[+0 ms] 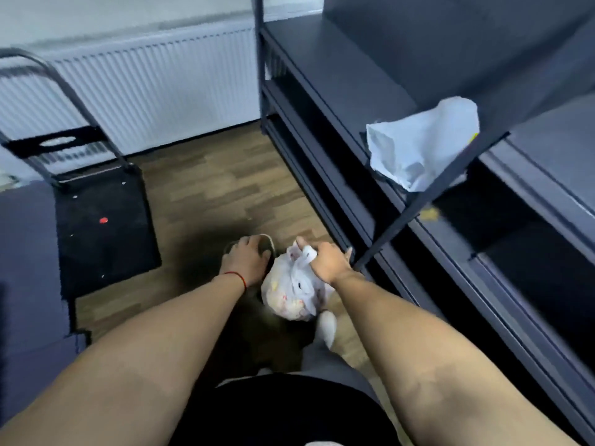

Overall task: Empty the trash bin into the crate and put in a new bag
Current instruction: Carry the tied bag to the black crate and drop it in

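1. While the right hand (325, 260) clenches the knotted top of the full bag (291, 294), the bag hangs straight below that grip.
2. Left hand (246, 257) presses flat on the bin (267, 244) rim, just left of the bag, gripping nothing.
3. No crate is visible.
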Demonstrator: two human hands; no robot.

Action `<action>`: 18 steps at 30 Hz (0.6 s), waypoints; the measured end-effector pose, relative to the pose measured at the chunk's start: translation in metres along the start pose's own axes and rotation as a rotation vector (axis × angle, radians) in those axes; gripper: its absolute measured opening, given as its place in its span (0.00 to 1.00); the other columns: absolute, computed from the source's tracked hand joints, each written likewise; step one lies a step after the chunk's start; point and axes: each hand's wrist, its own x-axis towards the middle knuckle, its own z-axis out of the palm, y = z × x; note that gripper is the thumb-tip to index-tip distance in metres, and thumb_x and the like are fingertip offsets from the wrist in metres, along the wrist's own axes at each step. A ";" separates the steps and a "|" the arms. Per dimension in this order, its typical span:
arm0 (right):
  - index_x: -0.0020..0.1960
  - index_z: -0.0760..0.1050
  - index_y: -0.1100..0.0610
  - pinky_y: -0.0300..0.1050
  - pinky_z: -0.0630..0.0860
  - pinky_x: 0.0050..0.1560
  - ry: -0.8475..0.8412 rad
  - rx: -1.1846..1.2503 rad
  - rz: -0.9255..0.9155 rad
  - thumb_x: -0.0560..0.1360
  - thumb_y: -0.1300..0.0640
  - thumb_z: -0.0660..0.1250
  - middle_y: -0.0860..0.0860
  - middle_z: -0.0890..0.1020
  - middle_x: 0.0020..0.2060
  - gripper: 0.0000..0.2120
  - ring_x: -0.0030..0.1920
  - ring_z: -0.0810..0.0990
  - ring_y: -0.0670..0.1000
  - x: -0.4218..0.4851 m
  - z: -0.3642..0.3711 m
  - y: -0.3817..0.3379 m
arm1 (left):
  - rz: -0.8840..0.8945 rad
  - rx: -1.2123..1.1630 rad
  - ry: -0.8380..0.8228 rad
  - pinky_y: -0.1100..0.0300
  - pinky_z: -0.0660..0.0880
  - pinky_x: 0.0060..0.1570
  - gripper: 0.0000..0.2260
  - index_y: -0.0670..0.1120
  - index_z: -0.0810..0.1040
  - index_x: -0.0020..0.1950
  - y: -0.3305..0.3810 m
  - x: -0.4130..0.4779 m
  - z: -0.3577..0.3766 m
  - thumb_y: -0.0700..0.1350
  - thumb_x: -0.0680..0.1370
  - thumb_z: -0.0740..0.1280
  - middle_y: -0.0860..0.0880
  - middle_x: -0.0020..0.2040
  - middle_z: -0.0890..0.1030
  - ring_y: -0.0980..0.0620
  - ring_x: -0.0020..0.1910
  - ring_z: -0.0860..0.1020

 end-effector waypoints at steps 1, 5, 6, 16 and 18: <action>0.59 0.80 0.44 0.61 0.49 0.72 0.010 0.046 0.052 0.77 0.31 0.49 0.52 0.81 0.60 0.28 0.67 0.72 0.56 -0.020 0.000 0.012 | 0.038 0.013 -0.039 0.45 0.69 0.64 0.21 0.47 0.67 0.71 0.008 -0.010 0.009 0.53 0.79 0.60 0.41 0.70 0.70 0.39 0.68 0.70; 0.59 0.78 0.40 0.66 0.45 0.72 0.118 0.104 0.203 0.74 0.27 0.47 0.49 0.81 0.61 0.30 0.67 0.72 0.56 -0.089 0.010 0.066 | 0.231 0.101 -0.220 0.49 0.72 0.62 0.23 0.47 0.73 0.65 0.048 -0.054 0.046 0.59 0.76 0.55 0.40 0.65 0.75 0.39 0.64 0.74; 0.60 0.77 0.40 0.68 0.43 0.72 0.144 0.129 0.235 0.73 0.27 0.47 0.48 0.80 0.62 0.30 0.68 0.71 0.55 -0.106 0.012 0.080 | 0.288 0.117 -0.246 0.51 0.72 0.61 0.26 0.46 0.74 0.63 0.060 -0.066 0.056 0.59 0.74 0.52 0.40 0.64 0.77 0.39 0.63 0.75; 0.64 0.75 0.45 0.65 0.47 0.72 0.422 0.440 0.536 0.73 0.27 0.53 0.49 0.79 0.64 0.31 0.68 0.70 0.55 -0.273 0.041 0.215 | 0.641 0.379 -0.399 0.49 0.64 0.67 0.19 0.47 0.71 0.67 0.172 -0.174 0.170 0.54 0.80 0.57 0.43 0.69 0.71 0.43 0.70 0.67; 0.63 0.76 0.47 0.65 0.55 0.73 0.492 0.555 0.581 0.66 0.21 0.50 0.49 0.80 0.61 0.40 0.65 0.73 0.55 -0.309 0.050 0.246 | 0.698 0.431 -0.425 0.47 0.64 0.68 0.19 0.48 0.70 0.68 0.194 -0.206 0.201 0.54 0.80 0.57 0.44 0.71 0.70 0.43 0.71 0.66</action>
